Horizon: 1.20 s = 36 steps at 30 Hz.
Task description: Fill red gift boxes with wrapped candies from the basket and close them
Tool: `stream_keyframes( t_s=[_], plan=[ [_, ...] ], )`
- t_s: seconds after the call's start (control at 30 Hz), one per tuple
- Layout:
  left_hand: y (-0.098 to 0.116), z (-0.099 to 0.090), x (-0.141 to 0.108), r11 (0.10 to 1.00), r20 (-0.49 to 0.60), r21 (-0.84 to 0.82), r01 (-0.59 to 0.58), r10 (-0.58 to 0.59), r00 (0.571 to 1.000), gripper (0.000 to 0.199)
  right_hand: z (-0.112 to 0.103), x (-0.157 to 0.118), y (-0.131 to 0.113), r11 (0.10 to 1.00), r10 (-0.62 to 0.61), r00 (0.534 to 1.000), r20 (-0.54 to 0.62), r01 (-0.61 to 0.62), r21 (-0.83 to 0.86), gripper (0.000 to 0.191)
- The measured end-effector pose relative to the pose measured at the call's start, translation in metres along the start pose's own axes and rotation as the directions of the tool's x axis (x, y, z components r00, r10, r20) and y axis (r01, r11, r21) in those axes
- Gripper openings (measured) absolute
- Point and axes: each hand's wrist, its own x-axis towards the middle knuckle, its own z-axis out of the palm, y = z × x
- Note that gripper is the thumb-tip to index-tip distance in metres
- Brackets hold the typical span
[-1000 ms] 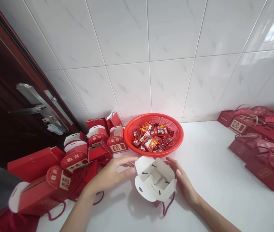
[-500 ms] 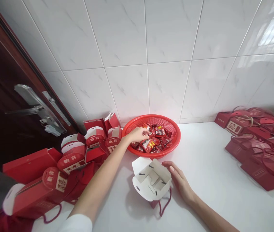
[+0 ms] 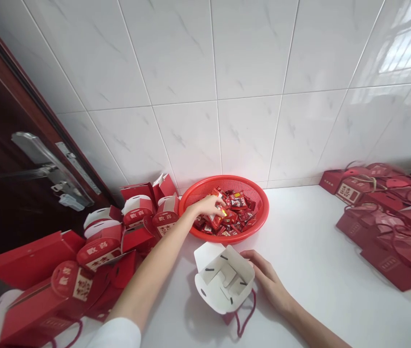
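Observation:
My left hand point(image 3: 210, 205) reaches into a red plastic basket point(image 3: 261, 220) of wrapped candies point(image 3: 239, 200). Its fingers close on a red and yellow candy packet point(image 3: 215, 221), partly hidden under them. In front of the basket stands an open red candy box point(image 3: 236, 287) with a pale inside, flaps spread and a dark red cord handle hanging at its right. No candy shows inside it. My right hand point(image 3: 265, 273) steadies this box at its right rear corner, fingers curled around the edge.
Several red gift boxes point(image 3: 104, 241) crowd the left side, some with flaps up. More dark red boxes with cord handles point(image 3: 389, 232) stand at the right. Behind is a tiled wall point(image 3: 191, 135); a door with a metal handle point(image 3: 46, 169) is at the left.
My left hand has moved slightly within the basket, and its fingers have closed on a candy packet. My right hand stays at the box. The view has shifted a little.

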Motion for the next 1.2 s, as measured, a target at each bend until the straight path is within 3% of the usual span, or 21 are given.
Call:
stream_keyframes(
  t_s=[0.17,0.33,0.43,0.5,0.57,0.7,0.8,0.9,0.97,1.07,1.13,1.2],
  plan=[
    [-0.006,-0.017,0.004,0.998,-0.237,0.02,0.065,-0.059,0.97,0.042,0.004,-0.001,-0.001,0.998,0.024,1.0,-0.015,-0.023,0.055,0.044],
    [-0.001,-0.017,0.008,0.988,-0.397,0.093,0.124,-0.077,0.915,0.048,0.003,0.0,0.004,0.998,0.016,1.0,-0.004,-0.016,0.055,0.042],
    [0.009,-0.009,0.011,0.99,-0.293,0.139,0.005,0.037,0.955,0.043,0.001,0.001,0.008,0.999,0.018,1.0,-0.008,-0.018,0.041,0.043],
    [0.016,-0.002,0.015,0.984,-0.12,0.15,-0.098,0.116,0.986,0.034,0.0,0.002,0.009,0.999,0.025,1.0,-0.012,-0.024,0.031,0.044],
    [0.023,0.005,0.02,0.973,0.051,0.161,-0.165,0.159,0.986,0.033,0.0,0.002,0.008,1.0,0.023,1.0,-0.016,-0.023,0.011,0.045],
    [0.031,0.019,0.024,0.947,0.198,0.238,-0.215,0.17,0.965,0.061,0.001,0.001,0.006,0.999,0.027,1.0,-0.006,-0.027,0.03,0.045],
    [0.031,0.022,0.023,0.933,0.223,0.294,-0.209,0.146,0.964,0.078,0.0,0.001,0.008,1.0,0.007,1.0,0.011,-0.008,0.018,0.044],
    [0.029,0.022,0.022,0.934,0.228,0.311,-0.175,0.106,0.968,0.076,-0.002,0.001,0.013,1.0,0.01,0.999,0.04,-0.011,0.027,0.044],
    [0.027,0.022,0.023,0.941,0.22,0.304,-0.147,0.08,0.972,0.067,-0.003,0.002,0.017,1.0,0.015,0.999,0.039,-0.015,0.02,0.043],
    [0.025,0.021,0.023,0.956,0.172,0.273,-0.106,0.059,0.983,0.036,-0.004,0.002,0.02,1.0,0.009,1.0,0.028,-0.008,-0.01,0.042],
    [0.024,0.019,0.022,0.968,0.095,0.238,-0.075,0.053,0.994,0.02,-0.005,0.002,0.021,1.0,0.012,0.999,0.036,-0.012,0.005,0.042],
    [0.023,0.017,0.02,0.98,-0.008,0.194,-0.046,0.048,0.999,0.018,-0.004,0.001,0.021,1.0,0.017,0.999,0.047,-0.019,0.025,0.042]
  ],
)
